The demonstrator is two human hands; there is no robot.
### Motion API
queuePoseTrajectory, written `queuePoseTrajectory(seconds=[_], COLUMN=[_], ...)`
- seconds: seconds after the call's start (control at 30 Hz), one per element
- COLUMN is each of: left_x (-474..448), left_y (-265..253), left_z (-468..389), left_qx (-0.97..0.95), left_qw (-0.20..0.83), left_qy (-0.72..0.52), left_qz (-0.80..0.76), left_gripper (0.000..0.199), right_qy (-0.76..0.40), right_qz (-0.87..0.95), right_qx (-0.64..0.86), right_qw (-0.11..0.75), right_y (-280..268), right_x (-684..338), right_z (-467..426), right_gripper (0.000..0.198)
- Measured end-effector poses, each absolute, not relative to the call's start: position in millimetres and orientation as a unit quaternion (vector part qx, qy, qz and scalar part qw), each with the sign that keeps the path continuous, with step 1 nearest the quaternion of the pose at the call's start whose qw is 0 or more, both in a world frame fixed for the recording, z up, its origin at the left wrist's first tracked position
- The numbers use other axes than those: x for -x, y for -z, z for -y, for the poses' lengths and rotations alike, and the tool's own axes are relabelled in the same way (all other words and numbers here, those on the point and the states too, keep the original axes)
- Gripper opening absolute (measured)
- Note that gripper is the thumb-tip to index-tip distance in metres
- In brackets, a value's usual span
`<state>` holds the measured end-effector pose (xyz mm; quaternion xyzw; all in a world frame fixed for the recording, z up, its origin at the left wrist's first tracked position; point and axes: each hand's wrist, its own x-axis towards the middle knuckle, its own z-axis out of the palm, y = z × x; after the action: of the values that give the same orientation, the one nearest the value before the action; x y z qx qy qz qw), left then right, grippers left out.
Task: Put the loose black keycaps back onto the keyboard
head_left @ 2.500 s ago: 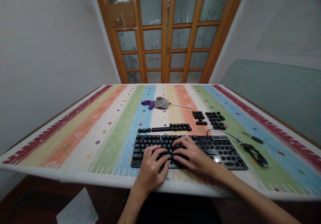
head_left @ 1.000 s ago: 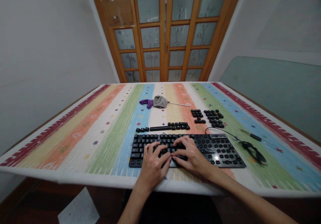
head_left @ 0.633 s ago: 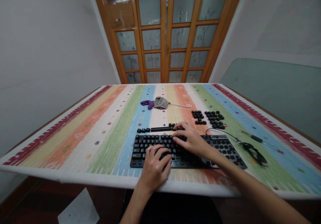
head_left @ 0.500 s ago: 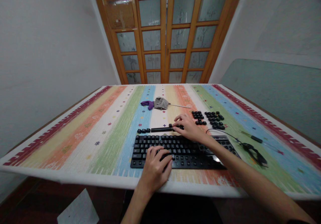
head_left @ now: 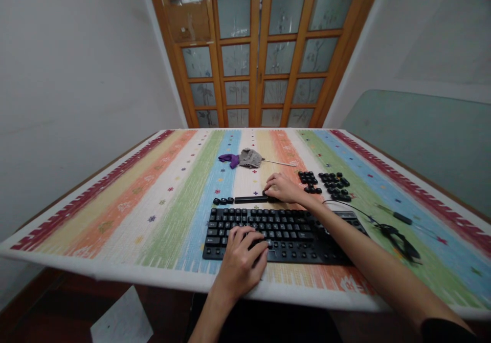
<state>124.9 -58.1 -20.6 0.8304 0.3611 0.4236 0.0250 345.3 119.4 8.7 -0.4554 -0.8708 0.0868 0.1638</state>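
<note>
A black keyboard (head_left: 287,226) lies near the table's front edge, its lower rows partly bare of keycaps. My left hand (head_left: 245,258) rests over its lower left part, fingers spread on the keys. Beyond the keyboard's far edge, my right hand (head_left: 283,187) is down at the cloth. Its fingertips are pinched together over a small black keycap (head_left: 265,193), mostly hidden by the fingers. Just left of them lies a long black spacebar (head_left: 250,199). Several loose keycaps (head_left: 223,200) sit in a row left of the spacebar.
More loose keycaps stand in groups (head_left: 334,183) to the right. A coiled black cable (head_left: 399,243) and a dark-handled tool (head_left: 402,217) lie at the right. Farther back is a grey and purple cloth (head_left: 250,158) with a thin rod. The striped tablecloth (head_left: 161,179) covers the table.
My right hand's fingers have come down and drawn together at the small keycap by the spacebar. My left hand stays on the keyboard. The whole view has shifted slightly.
</note>
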Motion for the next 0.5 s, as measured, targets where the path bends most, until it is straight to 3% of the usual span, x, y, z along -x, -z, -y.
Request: queuePoseTrajectory(seconds=[0.23, 0.5], left_x=[-123.8, -124.7], left_y=[21.7, 21.2], left_z=[58.1, 56.5], left_qx=[-0.832, -0.832], left_qw=[0.034, 0.023], left_qy=[-0.418, -0.423], left_qz=[-0.362, -0.358], left_gripper=[0.013, 0.014], right_qy=[-0.083, -0.127], right_qz=[0.865, 0.854], right_qx=[0.444, 0.394], right_qw=[0.220, 0.315], right_y=[-16.7, -27.1], right_x=[-348.3, -360.3], right_z=[-107.5, -18.5], right_gripper=[0.015, 0.015])
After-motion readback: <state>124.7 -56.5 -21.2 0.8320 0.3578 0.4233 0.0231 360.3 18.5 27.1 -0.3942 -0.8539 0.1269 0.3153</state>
